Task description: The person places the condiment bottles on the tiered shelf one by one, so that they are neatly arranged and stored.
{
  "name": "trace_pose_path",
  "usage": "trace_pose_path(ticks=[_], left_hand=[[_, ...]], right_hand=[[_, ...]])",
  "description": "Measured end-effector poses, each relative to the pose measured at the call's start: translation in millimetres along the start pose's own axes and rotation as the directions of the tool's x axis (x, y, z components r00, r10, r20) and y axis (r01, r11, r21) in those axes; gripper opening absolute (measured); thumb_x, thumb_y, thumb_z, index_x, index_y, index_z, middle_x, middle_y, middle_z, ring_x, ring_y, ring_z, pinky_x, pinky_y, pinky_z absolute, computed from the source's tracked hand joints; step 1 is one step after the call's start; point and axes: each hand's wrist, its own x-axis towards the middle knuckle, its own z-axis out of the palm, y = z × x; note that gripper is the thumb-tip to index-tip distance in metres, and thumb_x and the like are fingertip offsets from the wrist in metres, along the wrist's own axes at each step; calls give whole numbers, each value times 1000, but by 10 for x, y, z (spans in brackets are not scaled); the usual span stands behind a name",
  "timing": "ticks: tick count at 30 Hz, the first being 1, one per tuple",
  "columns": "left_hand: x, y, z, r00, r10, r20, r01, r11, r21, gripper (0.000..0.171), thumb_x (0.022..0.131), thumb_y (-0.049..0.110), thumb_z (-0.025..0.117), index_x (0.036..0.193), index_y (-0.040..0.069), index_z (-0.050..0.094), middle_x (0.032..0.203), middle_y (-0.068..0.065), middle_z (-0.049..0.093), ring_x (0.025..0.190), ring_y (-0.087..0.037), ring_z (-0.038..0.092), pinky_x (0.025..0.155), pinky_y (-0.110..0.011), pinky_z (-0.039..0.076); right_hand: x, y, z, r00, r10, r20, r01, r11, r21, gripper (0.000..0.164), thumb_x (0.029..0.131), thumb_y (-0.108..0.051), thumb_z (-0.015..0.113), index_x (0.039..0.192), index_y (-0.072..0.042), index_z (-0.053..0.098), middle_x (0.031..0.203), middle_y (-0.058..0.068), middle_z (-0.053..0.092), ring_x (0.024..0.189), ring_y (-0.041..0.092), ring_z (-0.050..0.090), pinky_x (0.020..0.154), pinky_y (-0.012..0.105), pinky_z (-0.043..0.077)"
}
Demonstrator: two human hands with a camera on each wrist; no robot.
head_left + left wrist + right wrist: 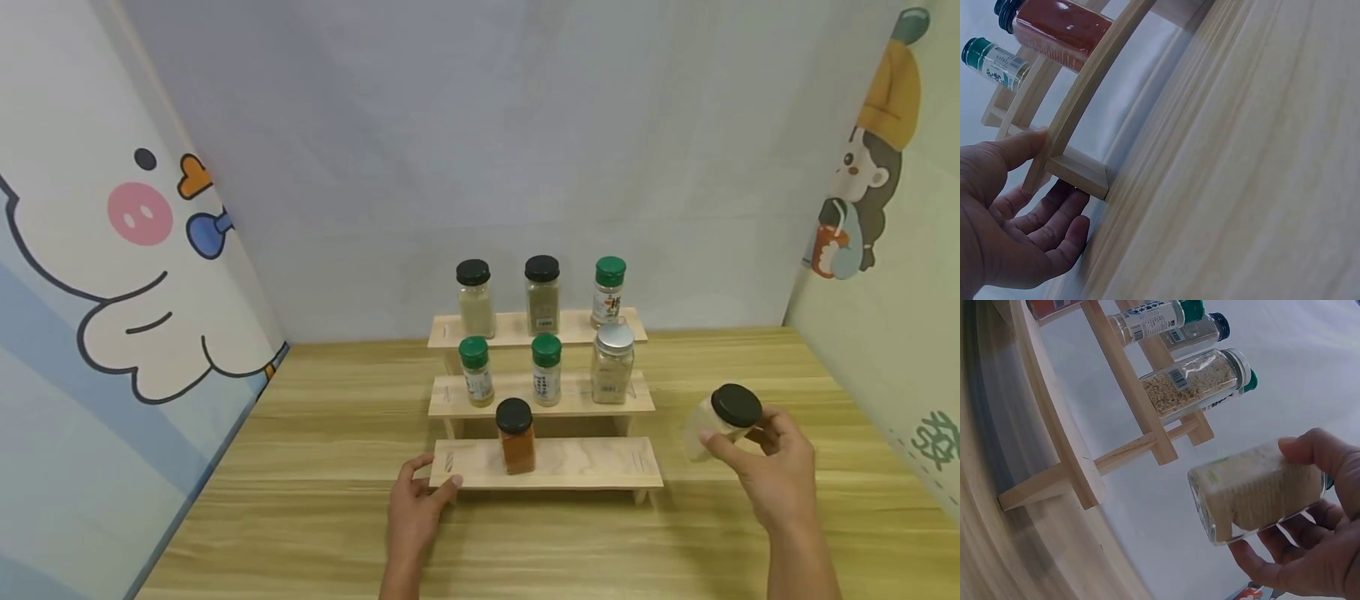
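My right hand (pixel 780 467) grips a clear spice jar (pixel 1254 487) with a black lid and pale powder inside, to the right of the rack. The jar is tilted in the head view. My left hand (pixel 416 504) holds the left end of the lowest shelf of a three-tier wooden rack (pixel 592 462), thumb on top and fingers beneath, as the left wrist view shows. A jar of red-brown spice (pixel 517 450) with a black lid stands left of the middle on that shelf.
On the middle shelf stand two green-capped shakers (pixel 477 379) and a silver-lidded jar (pixel 612 375). Two black-lidded jars (pixel 543 300) and a green-capped shaker (pixel 608 300) line the top shelf. Cartoon-printed panels flank the wood-grain table (pixel 315 517); a pale curtain hangs behind.
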Motion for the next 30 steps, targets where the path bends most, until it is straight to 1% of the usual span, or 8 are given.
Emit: trace_pose_path(ticks=[2,5,9,14,18,23,26,30], left_hand=[[3,5,-1,1000,-2,0,2,1000,-7,55,75,13,78,122,0,52,76,-10,64,64,-21,60,55,-30,42],[9,12,-2,1000,-6,-1,6,1000,-15,55,75,13,78,122,0,52,76,-10,64,64,-21,60,55,-29,42],[16,16,-3,1000,-4,3,4,1000,-20,56,76,13,78,123,0,52,77,-11,64,65,-22,61,55,-29,42],[17,12,-4,1000,-4,2,4,1000,-21,56,76,13,78,123,0,52,77,-11,64,65,-22,61,55,-29,42],[11,4,-3,1000,-13,-7,13,1000,-15,55,75,12,78,123,1,52,77,-10,64,64,-21,60,55,-29,42],[23,-7,-4,1000,-12,-7,12,1000,-6,54,75,14,78,122,2,53,77,-10,64,64,-21,60,55,-29,42],[28,-19,-6,1000,-20,5,20,1000,-6,55,76,15,78,123,2,52,79,-11,64,66,-21,60,56,-30,42],[29,-34,-6,999,-29,20,29,1000,-7,57,77,15,77,125,1,50,80,-11,63,66,-20,60,56,-30,42]], right_hand=[[-2,35,25,995,-89,56,86,995,52,37,77,3,73,109,-7,55,105,-4,52,94,11,48,71,16,46],[5,90,65,972,-203,122,188,975,122,40,78,9,69,113,-3,55,105,-3,55,95,11,51,75,17,45],[17,149,113,941,-282,185,244,948,205,42,77,16,66,115,2,53,108,-1,56,97,11,52,78,17,45],[13,186,175,917,-307,255,236,932,275,45,76,19,64,117,2,51,109,-1,57,95,10,53,78,19,45],[3,211,253,900,-316,301,228,929,291,49,75,19,65,118,3,48,106,-1,60,90,9,55,75,21,45],[18,222,381,878,-333,345,223,920,321,49,73,19,66,117,7,46,107,1,62,95,11,56,76,23,46],[26,235,452,866,-340,368,223,919,324,49,73,19,66,117,9,46,108,2,62,98,12,56,78,24,46],[30,248,542,846,-354,399,245,922,299,49,74,18,66,118,9,45,110,2,61,100,13,55,79,24,46]])
